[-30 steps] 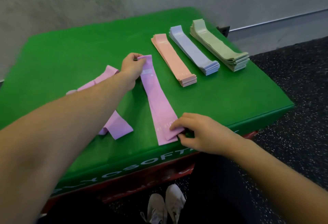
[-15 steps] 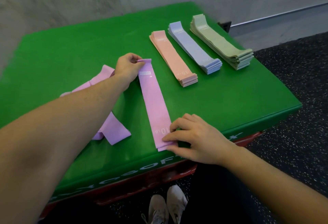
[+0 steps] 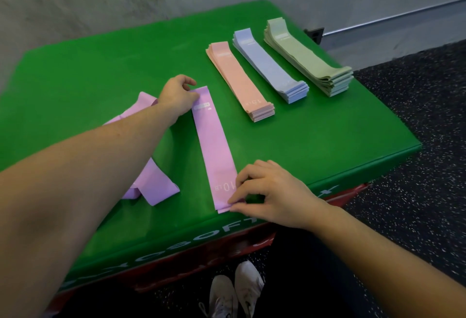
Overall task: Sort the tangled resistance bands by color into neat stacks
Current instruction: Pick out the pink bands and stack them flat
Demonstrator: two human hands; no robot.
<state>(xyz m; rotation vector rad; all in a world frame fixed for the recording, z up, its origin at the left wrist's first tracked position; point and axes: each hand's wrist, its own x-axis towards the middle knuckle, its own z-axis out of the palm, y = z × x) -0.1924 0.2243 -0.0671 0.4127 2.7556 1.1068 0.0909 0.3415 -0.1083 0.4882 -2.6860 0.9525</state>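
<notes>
Both hands pinch one flat purple band [image 3: 216, 148], left hand [image 3: 177, 98] far end, right hand [image 3: 271, 195] near; three sorted stacks: pink stack [image 3: 239, 78], blue stack [image 3: 269, 65], green stack [image 3: 307, 58].

The desk [image 3: 315, 141] is bright green with white lettering on its front edge, over a red base [image 3: 252, 244]; on it lie a lilac-pink band [image 3: 214, 141] printed with white marks, a peach stack [image 3: 237, 78], a pale blue stack [image 3: 269, 65] and a sage green stack [image 3: 307, 60]. The floor [image 3: 416, 191] is black flecked with white; the shoes [image 3: 234, 295] are white.
</notes>
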